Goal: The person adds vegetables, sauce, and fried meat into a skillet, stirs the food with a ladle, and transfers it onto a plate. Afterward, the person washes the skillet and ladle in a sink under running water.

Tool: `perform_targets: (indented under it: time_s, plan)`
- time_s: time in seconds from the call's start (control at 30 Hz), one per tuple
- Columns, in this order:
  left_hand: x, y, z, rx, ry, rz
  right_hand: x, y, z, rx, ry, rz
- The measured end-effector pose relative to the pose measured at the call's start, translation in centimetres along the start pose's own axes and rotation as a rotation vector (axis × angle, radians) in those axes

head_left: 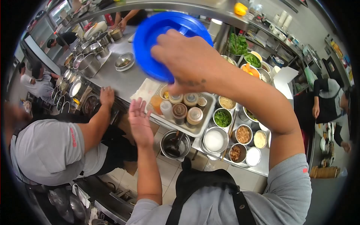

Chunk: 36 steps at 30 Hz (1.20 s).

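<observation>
The steel counter (112,77) lies partly hidden behind a blue basin (144,47) the right hand (185,62) grips, left hand (140,119) spread.

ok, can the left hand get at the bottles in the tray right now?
Probably yes: the left hand is open, looks empty, and appears beside the tray, with nothing visible between it and the nearest bottles. Depth is hard to judge from one view, though.
</observation>
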<state>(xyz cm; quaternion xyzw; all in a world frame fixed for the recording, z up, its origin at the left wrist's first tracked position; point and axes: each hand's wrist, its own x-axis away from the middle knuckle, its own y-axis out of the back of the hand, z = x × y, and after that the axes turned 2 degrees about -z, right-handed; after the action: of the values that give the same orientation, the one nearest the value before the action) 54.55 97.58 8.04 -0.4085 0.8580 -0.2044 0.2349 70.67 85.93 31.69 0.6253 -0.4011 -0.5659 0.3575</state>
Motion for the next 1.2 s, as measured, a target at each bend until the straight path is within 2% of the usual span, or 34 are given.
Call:
perform_targets:
  time_s: [0.03, 0.07, 0.13, 0.2, 0.27, 0.33, 0.4, 0.47, 0.53, 0.6, 0.63, 0.7, 0.77, 0.83, 0.87, 0.93, 1.03, 1.13, 1.17, 1.2]
  plan:
    - [0.1, 0.8, -0.7, 0.205, 0.108, 0.039, 1.5, 1.6, 0.9, -0.064, 0.047, -0.040]
    - [0.7, 1.3, -1.6, 0.404, 0.174, 0.202, 3.3, 3.1, 1.7, -0.141, 0.104, -0.070]
    - [3.7, 1.0, -2.8, 0.621, 0.276, 0.333, 7.6, 4.7, 3.5, -0.313, 0.238, -0.102]
    - [8.9, -2.0, -5.2, 0.294, 0.083, -0.055, 12.7, 3.9, 5.6, -0.394, 0.409, -0.077]
    - [15.4, -2.7, -4.9, 0.309, 0.117, -0.053, 18.8, 2.6, 7.9, -0.339, 0.559, -0.091]
    - [23.0, -2.3, -3.5, 0.366, 0.181, -0.059, 24.8, 2.0, 8.9, -0.352, 0.595, -0.151]
    - [30.7, -0.6, -1.5, 0.423, 0.239, -0.106, 30.5, 2.9, 9.1, -0.697, 0.331, -0.048]
    - [38.2, -0.2, 1.5, 0.444, 0.174, -0.116, 37.4, 1.1, 11.2, -1.068, -0.070, 0.057]
    - [44.8, 0.6, 5.4, 0.428, 0.107, -0.250, 43.0, -0.6, 14.3, -1.088, -0.414, 0.016]
    - [48.7, -4.5, 5.3, 0.307, 0.203, -0.058, 47.8, 1.2, 14.6, -1.233, -0.468, -0.009]
    - [51.1, -6.3, 4.9, 0.275, 0.246, -0.039, 49.9, 1.6, 14.5, -1.223, -0.385, -0.060]
    - [55.1, -8.5, 4.4, 0.237, 0.273, -0.033, 52.7, 3.7, 14.1, -1.270, -0.283, -0.015]
    - [58.8, -10.4, 3.4, 0.215, 0.311, -0.223, 54.0, 6.0, 14.9, -1.269, -0.199, 0.039]
    - [65.0, -1.5, 7.2, 0.609, 0.309, -0.108, 54.7, 7.8, 15.3, -1.212, -0.205, 0.067]
    - [67.9, 2.8, 9.1, 0.797, 0.329, -0.050, 55.4, 9.0, 15.7, -1.291, -0.239, 0.073]
    - [66.7, -10.6, 6.9, 0.272, 0.132, -0.358, 57.3, 9.3, 16.2, -1.337, -0.144, 0.091]
    - [69.1, -12.5, 8.7, 0.375, 0.096, -0.309, 60.2, 10.3, 16.1, -1.274, 0.048, 0.131]
    - [70.7, -16.9, 9.5, 0.346, 0.080, -0.216, 62.3, 13.0, 15.1, -1.157, 0.178, 0.161]
    - [71.4, -18.7, 9.3, 0.449, 0.120, -0.190, 63.1, 13.1, 15.0, -1.136, 0.370, -0.009]
    - [71.7, -20.8, 9.5, 0.556, 0.154, -0.165, 64.1, 13.5, 15.0, -1.161, 0.399, 0.003]
